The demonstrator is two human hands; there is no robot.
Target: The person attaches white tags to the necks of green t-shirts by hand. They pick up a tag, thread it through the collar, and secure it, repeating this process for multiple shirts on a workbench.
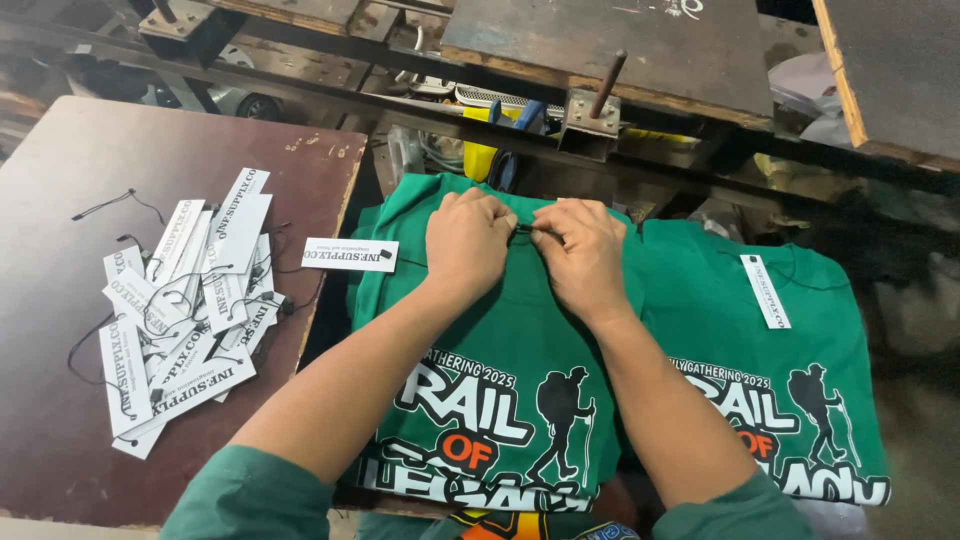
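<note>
— Green cotton T-shirt (pixel 520 330) with the white, black and orange hiker print, folded, lying right under me on the edge of the work surface: that's the one in hand. Both my hands meet at its collar.

— What are your fingers doing exactly?

— My left hand (pixel 466 240) and my right hand (pixel 582 255) are pinched shut, knuckles up, on a thin black string (pixel 524 230) that runs between them at the neckline. The fingertips themselves are curled under, so I cannot tell whether the string is looped or already knotted.

— So which step would you call this?

— By my reckoning, fastening a tag's cord at the collar. I see no card at this collar; it may be hidden under my palms.

— And what does the next move ask of you?

— A small, steady pull with both pinches, I judge, keeping the cord taut without dragging the fold out of shape.

— What lies around it?

— Just beside it on my right, touching it, a second folded green T-shirt (pixel 770 380) with the same print, a white paper tag (pixel 765 290) on a black cord already lying on it. On my left, one loose white rectangular tag (pixel 350 254) at the corner of the dark brown wooden tabletop (pixel 60 180), and further left a scattered pile of white card tags with black strings (pixel 190 310). Beyond the shirts stands a rusty metal and wood frame (pixel 600 60).
</note>
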